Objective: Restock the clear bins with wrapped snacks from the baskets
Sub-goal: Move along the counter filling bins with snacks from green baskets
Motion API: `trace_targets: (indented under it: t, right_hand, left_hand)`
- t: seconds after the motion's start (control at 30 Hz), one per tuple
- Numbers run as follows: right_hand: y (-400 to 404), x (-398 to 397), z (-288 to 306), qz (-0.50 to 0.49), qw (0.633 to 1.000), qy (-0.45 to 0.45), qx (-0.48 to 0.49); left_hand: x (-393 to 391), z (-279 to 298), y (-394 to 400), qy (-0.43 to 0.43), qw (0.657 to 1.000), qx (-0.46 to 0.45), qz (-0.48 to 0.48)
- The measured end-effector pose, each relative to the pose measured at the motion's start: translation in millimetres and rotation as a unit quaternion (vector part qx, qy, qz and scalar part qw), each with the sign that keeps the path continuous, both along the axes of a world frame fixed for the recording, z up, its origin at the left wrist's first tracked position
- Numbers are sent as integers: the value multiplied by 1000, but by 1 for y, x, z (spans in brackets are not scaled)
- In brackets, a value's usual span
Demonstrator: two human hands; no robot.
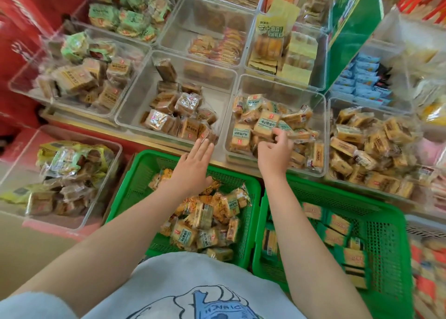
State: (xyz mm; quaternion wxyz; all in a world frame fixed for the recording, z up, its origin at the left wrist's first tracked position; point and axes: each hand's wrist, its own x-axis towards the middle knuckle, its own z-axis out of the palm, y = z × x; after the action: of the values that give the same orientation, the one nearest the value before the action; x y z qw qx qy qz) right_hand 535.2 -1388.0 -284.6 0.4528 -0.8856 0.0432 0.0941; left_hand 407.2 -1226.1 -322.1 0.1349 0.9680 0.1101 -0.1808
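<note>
Right, nearest the person sit 2 green baskets side by side: the left basket (135,188) holds a loose heap of wrapped snacks (205,224), mostly piled toward its right and near side, and the right basket (386,234) holds flat green-edged packs (337,224) lying in a rough row along its left half. Both forearms reach out over the baskets toward the shelf. The left hand (193,166) hovers above the far rim of the left basket, fingers straight and close together, holding nothing, with the fingertips just at the near wall of the middle clear bin (130,106). The right hand (275,149) is already over the near edge of the right clear bin (323,171), fingers curled; it looks pinched on a cream-and-green pack (280,125) on top of that bin's pile, though blur makes the grip hard to confirm. So the relation that matters: the snack heap lies below and behind the left hand, toward the body, and that free hand is the nearer one for the next pick, which I judge means drawing back and down. The heap's packs lie at mixed angles, no common long axis. Beyond these, more clear bins (207,29) of snacks fill the shelf.
</note>
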Motion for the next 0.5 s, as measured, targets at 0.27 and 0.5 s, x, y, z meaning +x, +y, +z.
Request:
trace_targets:
  t: [0.27,0.5]
  right_hand:
    - [-5,14,4,212,944,4,-253]
    - [-1,-78,-13,226,972,17,-65]
  left_hand:
    - [1,-2,3,-5,1000,-8,-4]
    - [-32,-9,-4,-234,959,-112,118]
